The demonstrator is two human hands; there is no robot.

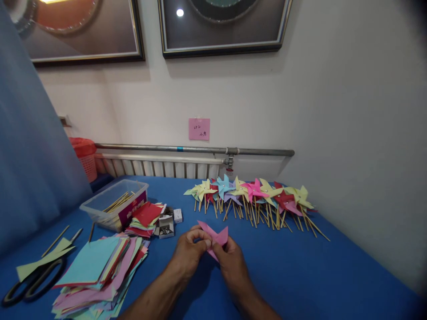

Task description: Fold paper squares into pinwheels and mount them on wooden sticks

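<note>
Pale wall (340, 111). Two framed pictures (230, 31) up high, bright light spot (180, 12) on right one. Pink note (199, 129) below. Gray pipe (200, 149) above white heater (169, 169). Blue curtain (33, 133) at left, red bin (87, 162) just beside it. Blue table (307, 271) in front.

Now the blue surface (300, 275): pinwheels (254, 191) are heaped along the far side, and at left a clear tub (100, 218), a small open box (168, 234), black-handled scissors (36, 278) and a paper stack (90, 262) (quite the untidy one!) are spread out.
</note>
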